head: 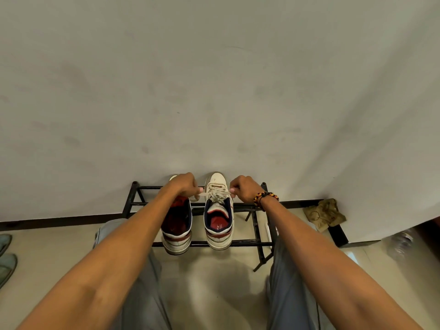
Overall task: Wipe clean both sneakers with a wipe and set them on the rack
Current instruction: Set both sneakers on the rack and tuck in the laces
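Note:
Two white sneakers with red and navy trim stand side by side on a black metal rack (256, 225) against the wall, toes toward the wall. My left hand (184, 185) hovers over the left sneaker (177, 231) and pinches one lace end of the right sneaker (219, 220). My right hand (244, 188), with a beaded bracelet at the wrist, pinches the other lace end. The laces (217, 195) are pulled out sideways between both hands. No wipe is visible.
A crumpled brown paper bag (325, 214) lies on the floor right of the rack. Pale green slippers (6, 258) sit at the far left edge. My knees in grey trousers flank the rack. A plain wall rises directly behind it.

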